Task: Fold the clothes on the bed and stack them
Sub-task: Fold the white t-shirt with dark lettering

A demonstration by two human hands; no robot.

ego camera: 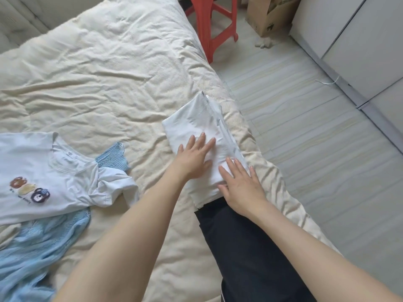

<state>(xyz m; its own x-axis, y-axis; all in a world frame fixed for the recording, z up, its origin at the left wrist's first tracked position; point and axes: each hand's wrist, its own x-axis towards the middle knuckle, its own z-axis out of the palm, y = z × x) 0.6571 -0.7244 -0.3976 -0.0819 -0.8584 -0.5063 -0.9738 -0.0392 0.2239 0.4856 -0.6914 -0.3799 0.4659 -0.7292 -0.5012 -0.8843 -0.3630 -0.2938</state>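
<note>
Step in hand: smoothing folded white garment (196,125) at bed (98,73) edge, right side, one end lying on dark trousers (244,247) on person's leg. Left hand (193,158) flat on it, fingers straight, slightly spread. Right hand (242,185) flat beside, fingers spread, pressing near end. Tee (43,171) and blue knit (32,247) lie unfolded, well apart at left. Next, likely: reach for tee, spread flat, fold, stack on white garment.

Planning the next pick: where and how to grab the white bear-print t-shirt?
Take the white t-shirt at its shoulders, either side of the collar, coming from its right. It lies flat, print up, collar toward the bed's middle, one sleeve rumpled over the blue knit garment. Pinch only the white layer, probably.
</note>
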